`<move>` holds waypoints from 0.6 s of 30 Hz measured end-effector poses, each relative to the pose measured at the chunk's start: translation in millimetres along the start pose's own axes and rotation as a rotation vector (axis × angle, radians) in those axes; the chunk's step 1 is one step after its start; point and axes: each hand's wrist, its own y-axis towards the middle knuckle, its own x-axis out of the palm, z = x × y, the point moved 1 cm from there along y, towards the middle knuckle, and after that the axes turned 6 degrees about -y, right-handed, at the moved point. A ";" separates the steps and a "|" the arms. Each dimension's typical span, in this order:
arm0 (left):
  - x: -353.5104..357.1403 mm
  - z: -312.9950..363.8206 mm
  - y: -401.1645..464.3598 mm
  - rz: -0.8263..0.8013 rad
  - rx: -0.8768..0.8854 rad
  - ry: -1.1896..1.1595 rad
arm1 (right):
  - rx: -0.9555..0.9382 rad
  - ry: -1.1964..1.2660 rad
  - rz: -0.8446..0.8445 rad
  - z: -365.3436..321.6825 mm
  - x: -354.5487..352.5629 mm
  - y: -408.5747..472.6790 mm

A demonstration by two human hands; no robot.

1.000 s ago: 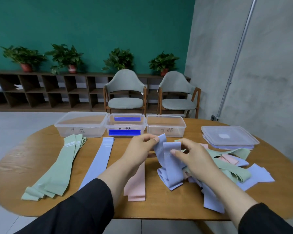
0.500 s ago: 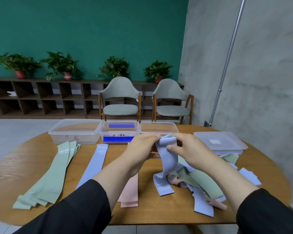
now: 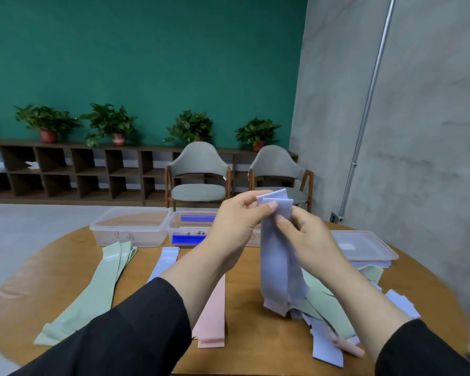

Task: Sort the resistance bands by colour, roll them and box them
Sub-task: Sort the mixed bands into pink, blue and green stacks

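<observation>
Both your hands, left (image 3: 236, 221) and right (image 3: 307, 237), pinch the blue band (image 3: 276, 256) (top end); lift it clear of the pile (image 3: 326, 302); square its edges.

The person wears a black long-sleeved top. The left sleeve (image 3: 114, 340) is loose, matte cloth and ends partway up the forearm. The right sleeve (image 3: 421, 351) is the same plain black and ends nearer the wrist. The left hand (image 3: 238, 223) and right hand (image 3: 307, 240) are bare, with short, unpainted nails.
</observation>
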 end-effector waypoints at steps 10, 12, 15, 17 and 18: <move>-6.9 38.3 3.9 0.141 0.121 -0.174 | 0.031 0.141 0.064 -38.7 43.7 -5.0; -12.8 45.7 2.3 0.151 0.108 -0.262 | 0.074 0.148 0.046 -41.0 61.2 -14.5; -35.2 56.4 -1.7 0.180 0.085 -0.326 | 0.095 0.161 0.020 -42.0 84.6 -22.3; -57.4 62.9 -2.3 0.216 0.107 -0.240 | 0.078 0.223 -0.018 -43.4 97.8 -22.6; -69.6 66.4 -2.3 0.235 0.121 -0.202 | 0.066 0.255 -0.056 -44.8 104.5 -21.8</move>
